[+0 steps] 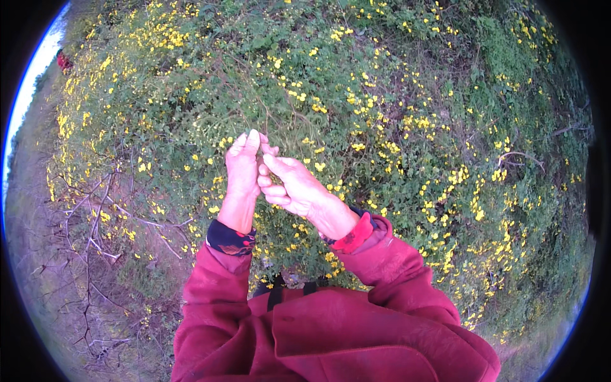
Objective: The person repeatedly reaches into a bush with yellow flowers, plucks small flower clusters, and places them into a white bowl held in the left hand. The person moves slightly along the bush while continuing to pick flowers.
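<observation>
Yellow-flowered bushes (375, 114) crowd the space ahead of my left grip (245, 162) and right grip (289, 186); bare branches (97, 219) bar my left; between my sleeves (216, 286) there's room.

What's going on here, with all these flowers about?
A person in a dark red jacket has both bare hands close together above green plants dotted with yellow flowers. The left hand has its thumb and fingers brought together, and the right hand is beside it with its fingers curled. Whether either holds anything is too small to tell. Thin bare branches are off to the person's left.
</observation>
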A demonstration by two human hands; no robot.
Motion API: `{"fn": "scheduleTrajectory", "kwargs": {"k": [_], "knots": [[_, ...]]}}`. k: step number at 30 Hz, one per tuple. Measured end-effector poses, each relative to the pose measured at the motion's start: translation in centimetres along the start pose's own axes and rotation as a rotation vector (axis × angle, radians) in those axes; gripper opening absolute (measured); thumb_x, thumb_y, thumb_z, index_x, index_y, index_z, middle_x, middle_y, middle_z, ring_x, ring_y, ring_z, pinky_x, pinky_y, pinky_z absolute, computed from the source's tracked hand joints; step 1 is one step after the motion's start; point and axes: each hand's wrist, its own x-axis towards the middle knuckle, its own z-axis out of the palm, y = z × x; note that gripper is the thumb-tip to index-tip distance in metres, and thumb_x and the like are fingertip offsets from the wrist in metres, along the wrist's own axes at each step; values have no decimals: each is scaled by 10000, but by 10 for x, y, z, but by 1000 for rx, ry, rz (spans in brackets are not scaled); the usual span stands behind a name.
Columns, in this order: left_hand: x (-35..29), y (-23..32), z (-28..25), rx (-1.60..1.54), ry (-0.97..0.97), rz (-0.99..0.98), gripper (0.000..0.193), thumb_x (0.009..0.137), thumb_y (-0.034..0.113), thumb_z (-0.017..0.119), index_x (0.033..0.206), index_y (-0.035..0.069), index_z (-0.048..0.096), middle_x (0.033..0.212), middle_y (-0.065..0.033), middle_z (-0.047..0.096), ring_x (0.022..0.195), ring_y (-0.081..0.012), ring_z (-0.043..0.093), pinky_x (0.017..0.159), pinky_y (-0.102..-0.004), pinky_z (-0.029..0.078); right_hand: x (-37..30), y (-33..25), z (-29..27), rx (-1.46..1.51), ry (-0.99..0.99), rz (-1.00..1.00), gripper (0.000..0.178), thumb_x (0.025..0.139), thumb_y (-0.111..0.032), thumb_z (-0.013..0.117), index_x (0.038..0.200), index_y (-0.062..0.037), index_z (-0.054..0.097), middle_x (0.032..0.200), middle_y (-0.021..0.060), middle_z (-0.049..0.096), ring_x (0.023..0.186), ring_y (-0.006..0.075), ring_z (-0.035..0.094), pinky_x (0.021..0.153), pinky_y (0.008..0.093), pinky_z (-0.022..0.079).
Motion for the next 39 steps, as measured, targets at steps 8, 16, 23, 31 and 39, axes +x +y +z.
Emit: {"fn": "scheduleTrajectory", "kwargs": {"k": [8, 16, 23, 31, 39], "knots": [[10, -11, -12, -55, 98, 85, 197, 900, 178, 485, 773, 34, 528, 595, -14, 494, 556, -105, 495, 634, -317, 514, -28, -5, -9, 31, -14, 134, 253, 933, -245, 413, 842, -20, 484, 710, 53, 469, 423, 43, 307, 336, 170, 229], [6, -15, -46, -71, 115, 133, 215, 903, 201, 483, 780, 32, 530, 580, -9, 485, 541, -105, 489, 622, -309, 504, -67, -42, -35, 28, 66, -29, 258, 923, -271, 438, 837, -37, 505, 655, 28, 447, 441, 62, 332, 331, 171, 244], [-1, -16, -72, -30, 177, 127, 216, 904, 213, 482, 793, 34, 531, 583, -2, 483, 533, -94, 480, 603, -293, 498, -37, -82, -59, 88, 57, -90, 223, 922, -239, 445, 888, -27, 505, 700, 23, 462, 498, 66, 370, 350, 177, 283], [-2, -13, -102, 32, 172, 157, 209, 883, 203, 513, 769, 29, 535, 571, -7, 489, 516, -95, 478, 567, -278, 489, 65, -132, -71, 153, 61, -171, 236, 905, -290, 474, 853, -62, 502, 627, -21, 413, 457, 61, 317, 351, 200, 229], [-3, -17, -119, 129, 152, 118, 180, 895, 170, 472, 769, 54, 526, 567, 8, 466, 520, -92, 454, 591, -309, 483, 145, -189, -56, 247, 9, -259, 367, 919, -328, 418, 1015, 17, 499, 719, 54, 476, 507, 96, 364, 373, 204, 246]]}}
